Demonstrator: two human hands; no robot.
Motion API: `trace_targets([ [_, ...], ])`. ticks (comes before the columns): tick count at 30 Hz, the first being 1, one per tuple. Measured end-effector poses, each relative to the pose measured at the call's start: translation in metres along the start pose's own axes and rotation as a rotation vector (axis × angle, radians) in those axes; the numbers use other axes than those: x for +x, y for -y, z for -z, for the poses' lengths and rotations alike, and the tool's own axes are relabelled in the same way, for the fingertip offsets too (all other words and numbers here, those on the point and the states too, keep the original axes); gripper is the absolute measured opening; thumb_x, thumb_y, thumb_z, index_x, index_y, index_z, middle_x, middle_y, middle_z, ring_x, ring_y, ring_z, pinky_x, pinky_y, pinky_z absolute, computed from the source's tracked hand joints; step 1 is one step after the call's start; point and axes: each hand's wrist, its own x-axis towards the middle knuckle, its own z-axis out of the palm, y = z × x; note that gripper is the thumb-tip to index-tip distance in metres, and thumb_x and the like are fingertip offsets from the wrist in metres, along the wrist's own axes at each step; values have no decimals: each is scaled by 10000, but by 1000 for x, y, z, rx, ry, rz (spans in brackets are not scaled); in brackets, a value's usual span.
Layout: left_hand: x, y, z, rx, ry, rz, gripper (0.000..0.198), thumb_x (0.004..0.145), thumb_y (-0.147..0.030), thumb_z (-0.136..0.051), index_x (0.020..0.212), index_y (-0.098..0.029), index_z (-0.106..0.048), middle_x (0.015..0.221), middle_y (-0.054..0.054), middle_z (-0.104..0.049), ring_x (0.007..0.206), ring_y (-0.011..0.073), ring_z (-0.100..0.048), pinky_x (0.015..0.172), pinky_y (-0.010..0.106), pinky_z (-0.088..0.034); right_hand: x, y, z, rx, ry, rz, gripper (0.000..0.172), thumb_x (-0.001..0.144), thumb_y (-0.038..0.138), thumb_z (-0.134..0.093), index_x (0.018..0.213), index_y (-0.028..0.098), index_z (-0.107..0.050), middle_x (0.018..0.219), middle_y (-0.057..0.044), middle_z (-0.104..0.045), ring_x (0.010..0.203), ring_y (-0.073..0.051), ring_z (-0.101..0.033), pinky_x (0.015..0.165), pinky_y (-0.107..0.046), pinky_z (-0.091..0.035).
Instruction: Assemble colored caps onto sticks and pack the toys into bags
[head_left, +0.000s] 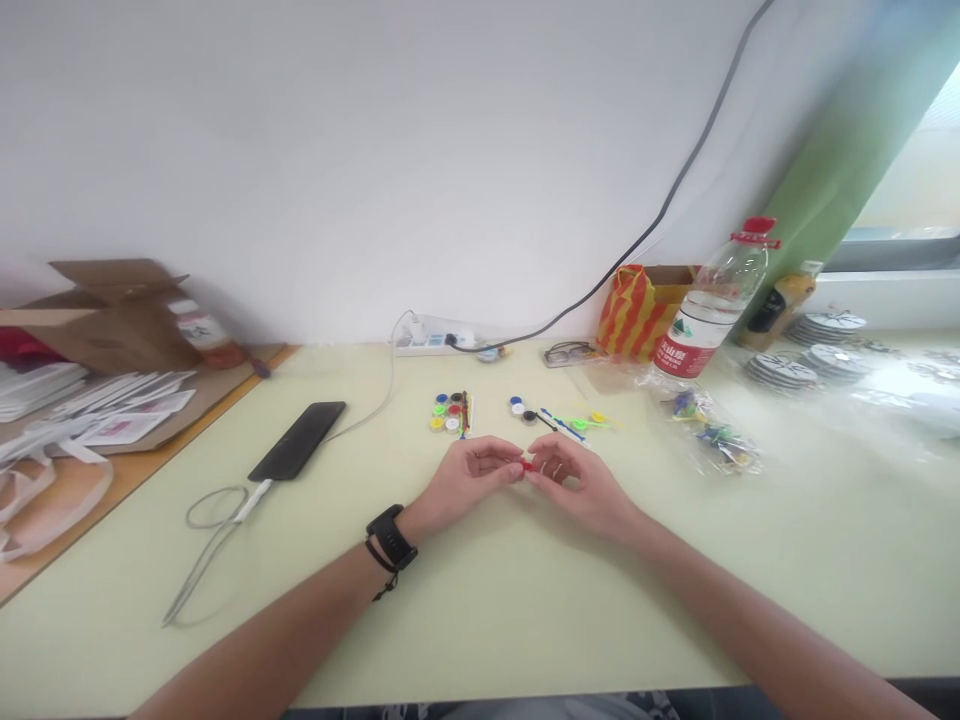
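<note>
My left hand and my right hand meet over the middle of the pale table. Between their fingertips is a small red piece, pinched from both sides; its exact shape is too small to tell. Just beyond my left hand lies a group of small round coloured pieces beside several thin coloured sticks. Past my right hand are a blue and white round piece, a black one, blue sticks and yellow and green pieces.
A phone with a cable lies left. At the wall sit a power strip and glasses. On the right are a striped bag, a large bottle, plastic packets and stacked discs.
</note>
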Motion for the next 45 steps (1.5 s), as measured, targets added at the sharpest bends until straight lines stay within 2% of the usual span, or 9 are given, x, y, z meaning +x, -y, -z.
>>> trace_targets([
  [8, 1, 0, 1, -6, -103, -21, 325, 835, -379, -844, 1044, -148, -752, 1040, 115, -792, 969, 242, -767, 925, 377, -607, -3, 2, 1, 170, -55, -93, 893, 910, 441, -699, 1605, 335, -150, 1012, -4, -646, 694, -142, -588, 671, -308, -516],
  [11, 2, 1, 2, -4, -116, -22, 325, 830, -372, -849, 1041, -142, -756, 1028, 116, -794, 955, 236, -766, 916, 369, -609, -3, 4, 3, 210, -56, -149, 567, 894, 477, -712, 1395, 296, -516, 974, 1, -633, 656, -123, -531, 623, -280, -462],
  [13, 2, 1, 2, -8, -113, -28, 321, 834, -365, -847, 1043, -139, -756, 1041, 118, -795, 957, 229, -764, 920, 361, -608, -3, 7, 6, 194, 28, -170, 295, 921, 508, -676, 906, 213, -678, 754, 18, -571, 588, -118, -438, 576, -278, -379],
  [16, 3, 2, 2, -27, -106, -39, 313, 840, -355, -843, 1043, -135, -753, 1061, 119, -794, 953, 218, -764, 925, 353, -606, -3, 13, 11, 228, 106, -159, 618, 975, 554, -584, 505, 202, -394, 528, 42, -325, 535, -118, -287, 547, -308, -262],
  [23, 2, 2, 2, -30, -73, -19, 332, 842, -353, -842, 1071, -129, -752, 1039, 120, -794, 965, 230, -764, 913, 353, -607, 0, 10, 8, 297, -33, -110, 291, 925, 487, -702, 913, 222, -582, 806, 2, -605, 668, -140, -504, 609, -283, -395],
  [28, 2, -1, 1, -28, -18, -13, 313, 862, -349, -824, 1084, -139, -753, 1068, 122, -791, 1004, 244, -759, 935, 365, -601, 0, 1, 2, 169, -1, -52, 268, 935, 387, -697, 1142, 256, -590, 1015, -36, -695, 793, -170, -634, 697, -313, -484],
  [32, 1, 0, 1, -6, 15, -29, 292, 893, -351, -794, 1100, -150, -749, 1116, 121, -782, 1041, 243, -749, 947, 353, -591, 0, 1, 1, 67, 27, -13, 203, 945, 344, -669, 1127, 257, -652, 1084, -49, -725, 862, -190, -675, 707, -320, -519],
  [38, 1, 4, 0, -22, 32, 15, 346, 887, -388, -798, 1120, -142, -728, 1095, 129, -782, 990, 240, -756, 919, 369, -597, 1, 3, 0, -53, -18, 28, 126, 953, 343, -650, 1003, 238, -698, 886, -22, -710, 706, -159, -615, 621, -294, -493],
  [45, 1, 4, 0, 42, 41, 38, 396, 966, -440, -691, 1263, -179, -662, 1047, 109, -777, 887, 191, -733, 820, 327, -588, 2, 1, 13, -172, -84, 90, 182, 1024, 398, -539, 1014, 237, -621, 910, -39, -692, 758, -181, -627, 653, -302, -495],
])
